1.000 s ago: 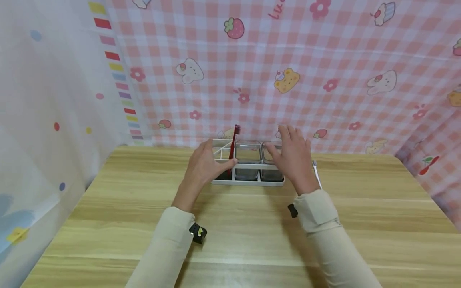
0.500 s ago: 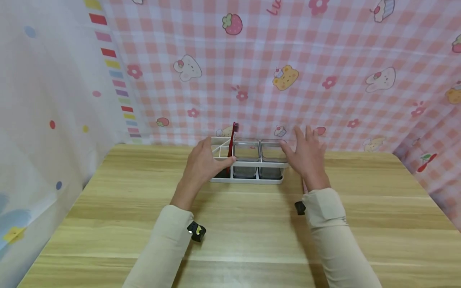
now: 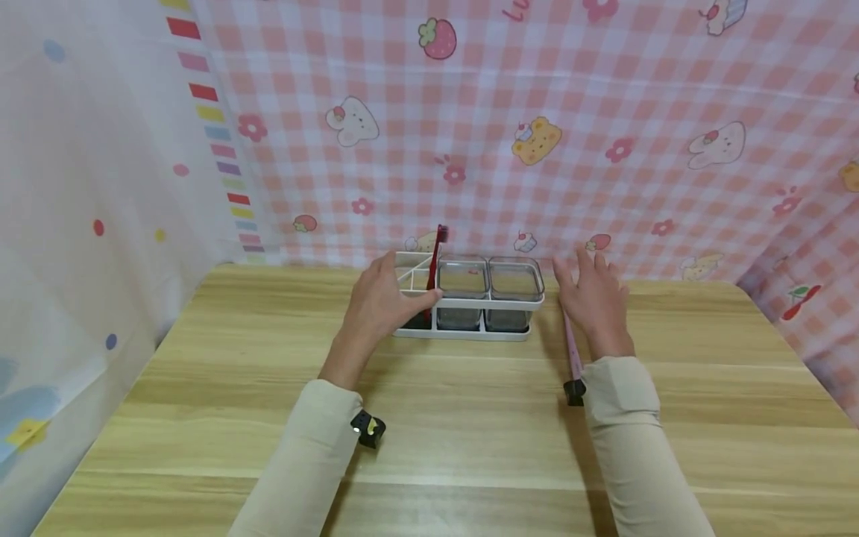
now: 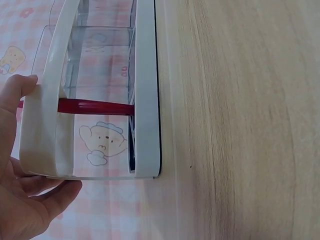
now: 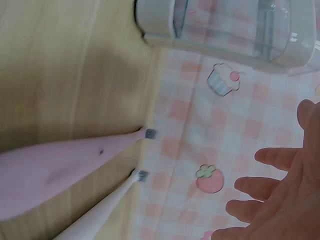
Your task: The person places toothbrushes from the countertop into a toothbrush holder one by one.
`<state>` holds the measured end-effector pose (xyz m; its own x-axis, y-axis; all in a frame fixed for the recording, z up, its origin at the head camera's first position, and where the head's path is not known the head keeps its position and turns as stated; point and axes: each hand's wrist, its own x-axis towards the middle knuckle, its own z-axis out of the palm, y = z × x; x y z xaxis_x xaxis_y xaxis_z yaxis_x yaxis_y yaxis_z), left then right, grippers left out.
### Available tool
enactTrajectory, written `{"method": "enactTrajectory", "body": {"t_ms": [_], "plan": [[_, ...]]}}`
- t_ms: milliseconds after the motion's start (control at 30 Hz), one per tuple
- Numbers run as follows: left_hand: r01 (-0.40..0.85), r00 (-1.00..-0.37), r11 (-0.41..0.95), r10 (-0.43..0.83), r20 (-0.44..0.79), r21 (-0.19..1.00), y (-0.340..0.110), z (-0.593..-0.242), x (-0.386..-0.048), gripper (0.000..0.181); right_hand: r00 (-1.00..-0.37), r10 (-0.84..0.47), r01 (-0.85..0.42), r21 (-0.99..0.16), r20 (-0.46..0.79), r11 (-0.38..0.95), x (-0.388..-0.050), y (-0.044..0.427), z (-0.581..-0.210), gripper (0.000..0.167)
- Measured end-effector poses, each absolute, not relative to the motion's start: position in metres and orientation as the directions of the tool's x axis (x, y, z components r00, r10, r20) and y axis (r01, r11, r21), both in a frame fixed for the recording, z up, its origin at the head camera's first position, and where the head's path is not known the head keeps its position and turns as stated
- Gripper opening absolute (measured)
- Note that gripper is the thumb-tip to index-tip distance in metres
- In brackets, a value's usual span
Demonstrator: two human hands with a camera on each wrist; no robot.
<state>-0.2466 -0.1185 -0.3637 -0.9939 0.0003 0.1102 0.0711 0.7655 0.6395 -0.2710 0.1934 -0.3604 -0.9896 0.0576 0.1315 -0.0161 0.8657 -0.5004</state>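
A white toothbrush holder (image 3: 470, 335) stands at the back of the table, and my left hand (image 3: 379, 306) grips its left end. In the left wrist view the thumb (image 4: 22, 87) lies on the upper rail and the other fingers are at the end wall. A red toothbrush (image 3: 434, 268) leans upright in the holder, beside two clear cups (image 3: 463, 281). My right hand (image 3: 593, 302) is over the table right of the holder, fingers spread and holding nothing. Under it lies a pink toothbrush (image 3: 573, 347); the right wrist view also shows a white toothbrush (image 5: 102, 210) alongside.
The wooden table (image 3: 463, 418) ends at a pink checked cloth (image 3: 403, 97) hanging just behind the holder. A pale dotted cloth (image 3: 80, 149) hangs on the left. Small black wrist cameras (image 3: 368, 429) sit at both cuffs.
My right hand has moved from above the right-hand cup off to the right, uncovering that cup and the pink toothbrush. My left hand stays on the holder.
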Motion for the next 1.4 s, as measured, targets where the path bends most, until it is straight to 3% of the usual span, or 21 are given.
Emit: {"method": "enactTrajectory", "body": {"t_ms": [600,1033,1400], "plan": [[0.068,-0.994,0.769,0.001,0.105,0.636,-0.117,-0.365,-0.247,0.110,-0.990,0.128,0.141,-0.525,-0.063,0.840,-0.270,0.224,-0.386,0.086],[0.063,-0.996,0.771,0.005,0.093,0.634,-0.118,-0.362,-0.246,0.110,-0.988,0.086,0.146,-0.576,-0.131,0.804,-0.267,0.234,-0.391,0.086],[0.062,-0.996,0.775,0.004,0.093,0.629,-0.118,-0.362,-0.246,0.110,-0.986,0.096,0.158,-0.561,-0.139,0.813,-0.268,0.243,-0.400,0.066]]}}
